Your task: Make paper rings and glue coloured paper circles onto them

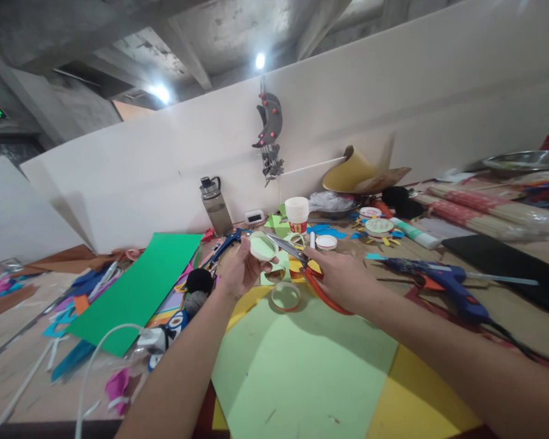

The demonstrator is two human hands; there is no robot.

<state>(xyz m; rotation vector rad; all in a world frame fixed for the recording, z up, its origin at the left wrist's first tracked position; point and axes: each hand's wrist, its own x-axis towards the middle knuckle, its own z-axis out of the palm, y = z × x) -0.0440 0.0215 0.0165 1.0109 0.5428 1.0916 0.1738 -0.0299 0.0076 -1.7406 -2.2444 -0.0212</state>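
Observation:
Between the fingers and thumb of my left hand (241, 272) is a round paper cup piece (263, 246) with a white rim and pale green inside. My right hand (341, 275) grips scissors (294, 251) by their orange-red handles. Their blades point left, with the tips close to the rim of the cup piece; whether they touch it I cannot tell. Below my hands, a second ring-shaped piece (286, 296) rests on a light green sheet (302, 366), which overlaps yellow paper (416, 396).
Stacked paper cups (297, 213) and a water bottle (216, 207) stand behind. At right lie a blue glue gun (455, 289) and a black flat case (507, 271). A dark green sheet (139, 292), pompoms (199, 281) and a white cable (89, 372) crowd the left.

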